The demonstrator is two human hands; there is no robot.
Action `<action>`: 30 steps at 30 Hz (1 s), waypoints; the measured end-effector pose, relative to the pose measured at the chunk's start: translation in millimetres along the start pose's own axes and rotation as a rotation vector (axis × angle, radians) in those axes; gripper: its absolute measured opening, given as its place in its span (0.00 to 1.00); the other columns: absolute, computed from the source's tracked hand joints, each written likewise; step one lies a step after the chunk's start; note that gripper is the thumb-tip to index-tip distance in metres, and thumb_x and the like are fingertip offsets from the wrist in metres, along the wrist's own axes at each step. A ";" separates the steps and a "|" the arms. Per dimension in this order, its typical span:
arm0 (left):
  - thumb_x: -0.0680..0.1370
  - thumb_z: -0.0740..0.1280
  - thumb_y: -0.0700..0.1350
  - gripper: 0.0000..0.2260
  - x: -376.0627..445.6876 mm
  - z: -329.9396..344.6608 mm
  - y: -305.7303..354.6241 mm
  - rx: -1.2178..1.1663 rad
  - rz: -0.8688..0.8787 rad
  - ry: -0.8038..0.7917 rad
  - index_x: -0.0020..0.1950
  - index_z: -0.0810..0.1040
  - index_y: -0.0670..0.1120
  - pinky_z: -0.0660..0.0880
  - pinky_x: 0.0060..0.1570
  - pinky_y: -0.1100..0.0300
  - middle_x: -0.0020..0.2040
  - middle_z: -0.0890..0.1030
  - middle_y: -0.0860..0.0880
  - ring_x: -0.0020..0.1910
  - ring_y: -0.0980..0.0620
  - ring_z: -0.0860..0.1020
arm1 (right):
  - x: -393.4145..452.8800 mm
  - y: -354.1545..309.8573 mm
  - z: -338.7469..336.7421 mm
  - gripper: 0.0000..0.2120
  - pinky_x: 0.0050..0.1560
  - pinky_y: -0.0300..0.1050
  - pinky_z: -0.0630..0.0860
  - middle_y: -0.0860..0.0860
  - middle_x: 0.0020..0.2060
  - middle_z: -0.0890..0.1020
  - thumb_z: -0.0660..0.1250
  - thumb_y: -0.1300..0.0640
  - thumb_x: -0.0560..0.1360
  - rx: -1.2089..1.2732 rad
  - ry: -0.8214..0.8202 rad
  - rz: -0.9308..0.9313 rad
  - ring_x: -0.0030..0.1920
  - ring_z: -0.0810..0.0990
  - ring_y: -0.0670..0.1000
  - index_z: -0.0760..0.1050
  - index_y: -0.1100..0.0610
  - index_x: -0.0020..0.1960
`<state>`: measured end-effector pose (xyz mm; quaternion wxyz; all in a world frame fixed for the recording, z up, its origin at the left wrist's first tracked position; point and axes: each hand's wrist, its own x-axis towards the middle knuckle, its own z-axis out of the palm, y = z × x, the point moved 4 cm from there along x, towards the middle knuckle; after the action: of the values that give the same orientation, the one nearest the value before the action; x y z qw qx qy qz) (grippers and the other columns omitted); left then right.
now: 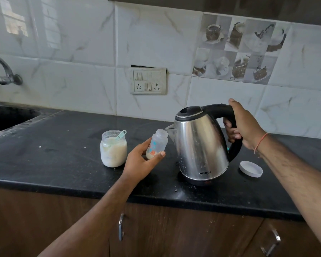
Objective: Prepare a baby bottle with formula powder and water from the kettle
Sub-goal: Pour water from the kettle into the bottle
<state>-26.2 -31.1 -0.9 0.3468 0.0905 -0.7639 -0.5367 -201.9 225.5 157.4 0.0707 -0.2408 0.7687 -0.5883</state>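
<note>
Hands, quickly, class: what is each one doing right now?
Left hand: holds the bottle, tilted toward the spout.
Right hand: grips the kettle handle.

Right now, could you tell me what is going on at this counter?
A person is making up a baby bottle. The left hand holds the open bottle, powder at its bottom, tilted toward the kettle spout. The right hand grips the kettle's handle; the kettle's base is at the black counter, and no water is seen pouring. An open jar of powder with a scoop in it stands to the left, a white lid to the right.
</note>
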 end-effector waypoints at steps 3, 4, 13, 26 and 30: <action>0.78 0.80 0.54 0.27 -0.2 -0.6 0.8 -0.007 -0.002 0.003 0.76 0.78 0.60 0.80 0.64 0.60 0.63 0.86 0.61 0.59 0.61 0.85 | -0.4 -1.7 1.1 0.34 0.31 0.46 0.59 0.52 0.22 0.57 0.51 0.31 0.83 -0.004 -0.004 -0.003 0.22 0.54 0.52 0.64 0.55 0.28; 0.78 0.80 0.55 0.27 -0.1 -0.9 0.6 -0.008 -0.006 0.002 0.76 0.78 0.60 0.80 0.64 0.60 0.63 0.86 0.61 0.60 0.61 0.85 | -0.3 -2.1 1.4 0.34 0.31 0.46 0.59 0.52 0.22 0.57 0.51 0.31 0.83 -0.007 -0.003 -0.003 0.22 0.54 0.52 0.64 0.55 0.28; 0.78 0.80 0.54 0.28 0.2 -2.5 0.3 -0.029 -0.013 0.011 0.77 0.78 0.57 0.80 0.60 0.65 0.63 0.86 0.61 0.60 0.62 0.85 | 1.4 -5.0 3.5 0.34 0.30 0.46 0.60 0.53 0.23 0.58 0.51 0.31 0.83 -0.040 -0.006 0.002 0.23 0.55 0.52 0.64 0.55 0.29; 0.77 0.81 0.51 0.27 -0.4 -3.8 1.0 -0.060 -0.033 0.026 0.75 0.80 0.56 0.79 0.53 0.72 0.61 0.87 0.59 0.58 0.61 0.85 | 1.2 -8.2 5.7 0.34 0.31 0.46 0.61 0.53 0.23 0.58 0.51 0.31 0.82 -0.050 -0.013 0.003 0.23 0.55 0.52 0.64 0.54 0.29; 0.78 0.80 0.48 0.25 -2.1 -3.9 4.0 -0.075 -0.041 0.039 0.74 0.81 0.55 0.78 0.51 0.72 0.59 0.88 0.59 0.56 0.62 0.86 | 1.7 -9.2 6.5 0.34 0.31 0.46 0.62 0.53 0.23 0.58 0.51 0.31 0.83 -0.057 -0.010 -0.005 0.23 0.55 0.52 0.64 0.55 0.30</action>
<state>-21.3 -31.4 2.4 0.3536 0.1034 -0.7342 -0.5703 -198.2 217.2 164.4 0.0661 -0.2477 0.7843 -0.5650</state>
